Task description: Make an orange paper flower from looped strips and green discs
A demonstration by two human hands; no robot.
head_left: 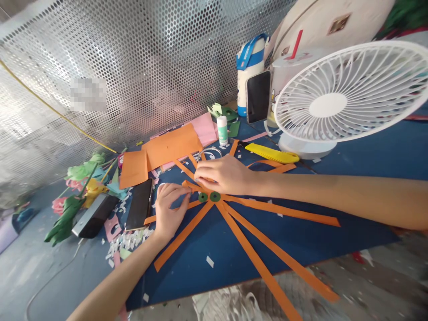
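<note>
Several orange paper strips [257, 240] fan out across the blue tabletop from a common centre. Two round dark-green paper pieces with dark centres [215, 196] sit at that centre. To the left of them, my left hand [171, 208] is closed, thumb and forefinger pinched at an orange strip. My right hand [229, 174] reaches in from the right, just above the green rounds, with its fingers bent and pressed together over the strips. What its fingertips hold is hidden. Some strips pass under both hands.
Behind my hands are orange paper sheets [174, 145], a glue stick [222, 130] and a yellow utility knife [271, 153]. A white fan [329, 106], bottle [250, 73] and upright phone [258, 97] stand at the right. Left lie another phone [139, 204], paper flowers [95, 187] and scraps.
</note>
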